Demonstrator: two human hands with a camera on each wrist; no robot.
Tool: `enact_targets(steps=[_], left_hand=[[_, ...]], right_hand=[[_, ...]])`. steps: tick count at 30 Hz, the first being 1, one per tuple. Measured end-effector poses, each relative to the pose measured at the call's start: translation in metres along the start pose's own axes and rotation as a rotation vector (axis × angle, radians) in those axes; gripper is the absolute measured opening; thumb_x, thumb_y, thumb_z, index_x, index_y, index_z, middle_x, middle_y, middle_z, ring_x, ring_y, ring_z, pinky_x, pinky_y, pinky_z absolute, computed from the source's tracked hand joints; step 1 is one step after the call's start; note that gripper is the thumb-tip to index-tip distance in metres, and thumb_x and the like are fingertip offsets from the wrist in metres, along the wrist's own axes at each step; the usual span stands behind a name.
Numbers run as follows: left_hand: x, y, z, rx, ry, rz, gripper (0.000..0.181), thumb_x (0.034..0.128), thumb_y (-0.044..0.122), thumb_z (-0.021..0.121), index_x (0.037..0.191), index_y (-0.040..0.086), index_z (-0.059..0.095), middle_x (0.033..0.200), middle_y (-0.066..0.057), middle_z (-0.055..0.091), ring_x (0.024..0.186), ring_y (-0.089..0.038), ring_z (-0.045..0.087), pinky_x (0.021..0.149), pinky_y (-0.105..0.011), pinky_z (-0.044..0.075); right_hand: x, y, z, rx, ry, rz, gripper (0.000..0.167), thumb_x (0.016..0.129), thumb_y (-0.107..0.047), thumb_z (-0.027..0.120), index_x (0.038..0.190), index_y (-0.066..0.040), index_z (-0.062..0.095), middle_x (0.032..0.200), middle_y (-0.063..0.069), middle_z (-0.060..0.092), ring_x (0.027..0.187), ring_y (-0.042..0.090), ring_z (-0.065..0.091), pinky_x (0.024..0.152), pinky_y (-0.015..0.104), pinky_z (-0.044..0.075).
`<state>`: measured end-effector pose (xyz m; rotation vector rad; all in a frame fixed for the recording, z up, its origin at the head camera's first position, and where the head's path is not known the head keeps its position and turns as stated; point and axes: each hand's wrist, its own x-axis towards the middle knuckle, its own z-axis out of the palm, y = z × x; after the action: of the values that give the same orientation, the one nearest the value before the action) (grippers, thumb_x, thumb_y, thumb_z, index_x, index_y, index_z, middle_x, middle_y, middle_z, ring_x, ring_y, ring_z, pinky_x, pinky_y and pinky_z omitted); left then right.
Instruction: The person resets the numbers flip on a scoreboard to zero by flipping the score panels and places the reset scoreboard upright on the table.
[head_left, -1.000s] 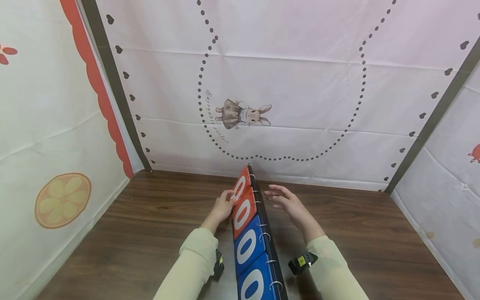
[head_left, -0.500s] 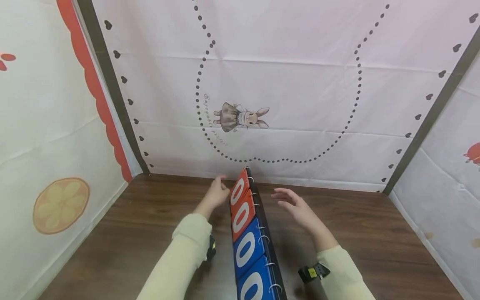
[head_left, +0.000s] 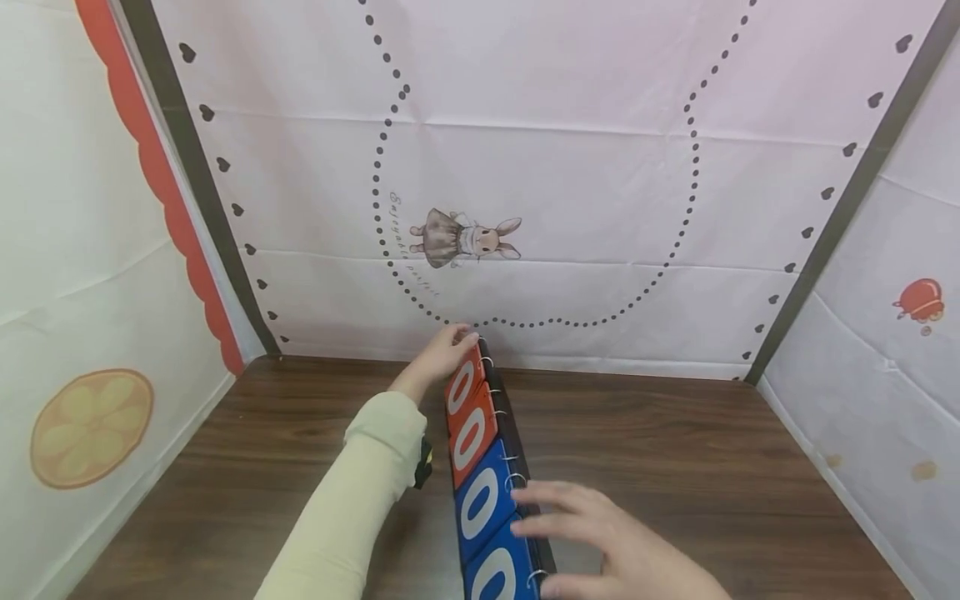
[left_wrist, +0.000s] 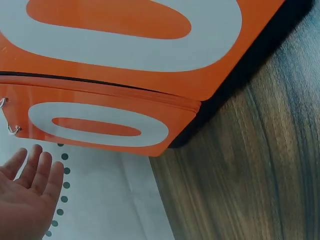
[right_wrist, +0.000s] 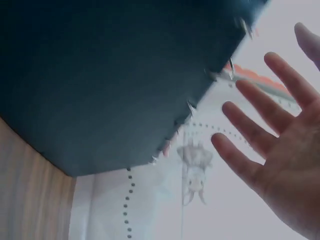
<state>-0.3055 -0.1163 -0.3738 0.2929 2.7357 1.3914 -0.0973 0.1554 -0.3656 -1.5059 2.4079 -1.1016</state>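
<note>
A flip scoreboard stands on the table, running from the near edge to the back wall. Its ring-bound number cards all show a white 0: red cards at the far end, blue cards nearer. My left hand is at the far top corner; in the left wrist view its fingers are extended just beside the end red card. Contact there is unclear. My right hand reaches over the near part, fingers spread. The right wrist view has them next to the black back, holding nothing.
The brown wood-grain table lies under the scoreboard. A pale patterned cloth wall closes the back, with further cloth walls at left and right. The scoreboard's far end is close to the back wall.
My left hand has left the far red card's face, swung left, then risen to the far top corner. My right hand has come nearer and spread over the blue end. The cards still read 0.
</note>
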Motion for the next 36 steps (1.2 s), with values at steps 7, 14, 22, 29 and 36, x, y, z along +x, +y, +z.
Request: enact_targets(steps=[7, 14, 22, 29, 36], left_hand=[[0.001, 0.001, 0.005, -0.041, 0.014, -0.04, 0.052, 0.0989, 0.037, 0.038, 0.139, 0.005, 0.036, 0.141, -0.02, 0.037, 0.129, -0.034, 0.034, 0.104, -0.049, 0.028], [0.001, -0.002, 0.008, -0.092, 0.017, -0.058, 0.05, 0.098, 0.04, 0.04, 0.138, 0.01, 0.04, 0.141, -0.016, 0.039, 0.129, -0.033, 0.034, 0.104, -0.05, 0.027], [-0.005, -0.007, 0.001, -0.077, 0.008, -0.055, 0.047, 0.0989, 0.039, 0.037, 0.138, 0.013, 0.042, 0.142, -0.014, 0.038, 0.13, -0.034, 0.033, 0.104, -0.052, 0.026], [-0.021, -0.021, -0.011, -0.099, 0.067, -0.085, 0.048, 0.0989, 0.039, 0.037, 0.138, 0.013, 0.042, 0.142, -0.015, 0.039, 0.13, -0.034, 0.034, 0.104, -0.052, 0.026], [-0.043, -0.029, -0.024, -0.019, 0.142, -0.097, 0.048, 0.0987, 0.042, 0.036, 0.137, 0.015, 0.043, 0.139, -0.015, 0.042, 0.127, -0.034, 0.038, 0.101, -0.054, 0.031]], right_hand=[[-0.003, 0.012, 0.023, -0.101, 0.073, -0.318, 0.045, 0.089, -0.035, 0.056, 0.129, -0.016, 0.051, 0.135, 0.006, 0.048, 0.124, 0.023, 0.043, 0.089, 0.042, 0.044], [-0.005, 0.012, 0.022, -0.164, 0.056, -0.322, 0.039, 0.084, -0.034, 0.064, 0.12, -0.019, 0.059, 0.132, 0.002, 0.052, 0.124, 0.02, 0.043, 0.089, 0.04, 0.042], [-0.01, 0.013, 0.011, -0.181, 0.062, -0.256, 0.049, 0.082, -0.042, 0.063, 0.125, -0.021, 0.054, 0.133, 0.001, 0.05, 0.124, 0.021, 0.041, 0.086, 0.044, 0.044], [-0.027, 0.008, -0.005, -0.038, 0.02, 0.114, 0.058, 0.079, -0.039, 0.071, 0.132, -0.027, 0.049, 0.14, -0.004, 0.041, 0.127, 0.016, 0.033, 0.082, 0.061, 0.042], [-0.041, 0.021, -0.018, -0.048, 0.103, 0.198, 0.066, 0.075, -0.03, 0.076, 0.134, -0.026, 0.046, 0.141, -0.001, 0.04, 0.126, 0.012, 0.034, 0.082, 0.06, 0.044]])
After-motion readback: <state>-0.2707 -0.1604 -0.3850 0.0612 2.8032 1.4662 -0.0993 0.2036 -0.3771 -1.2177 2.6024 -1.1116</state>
